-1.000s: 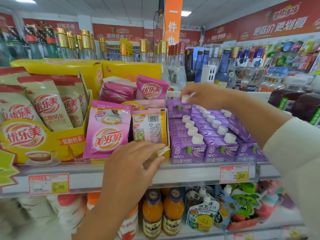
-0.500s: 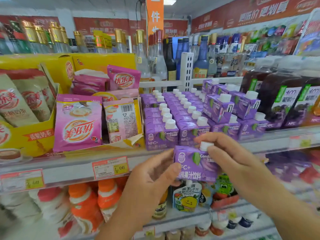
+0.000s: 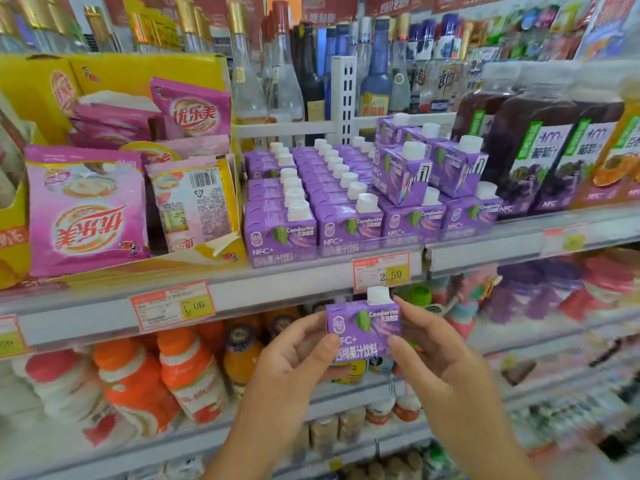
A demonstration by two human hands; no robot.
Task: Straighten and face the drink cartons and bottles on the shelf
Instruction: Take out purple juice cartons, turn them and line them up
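— While both hands are raised, what do they hold?
— One purple carton [image 3: 363,327], white cap upward, front facing the camera. It reads "Condorita" and "NFC+". The left hand [image 3: 294,358] pinches its left edge and the right hand [image 3: 440,355] pinches its right edge, with both thumbs on the front.
— Where is it?
— Just below the shelf [image 3: 277,289] edge, under a price tag [image 3: 381,271] reading "2.50". Matching cartons [image 3: 311,202] stand in rows above, and two tilted cartons [image 3: 398,178] lie on top at the right.

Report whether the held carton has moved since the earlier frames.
Yes, downward. Half a second ago the carton overlapped the shelf rail; now it sits wholly below the 2.50 tag, pinched between left hand and right hand.
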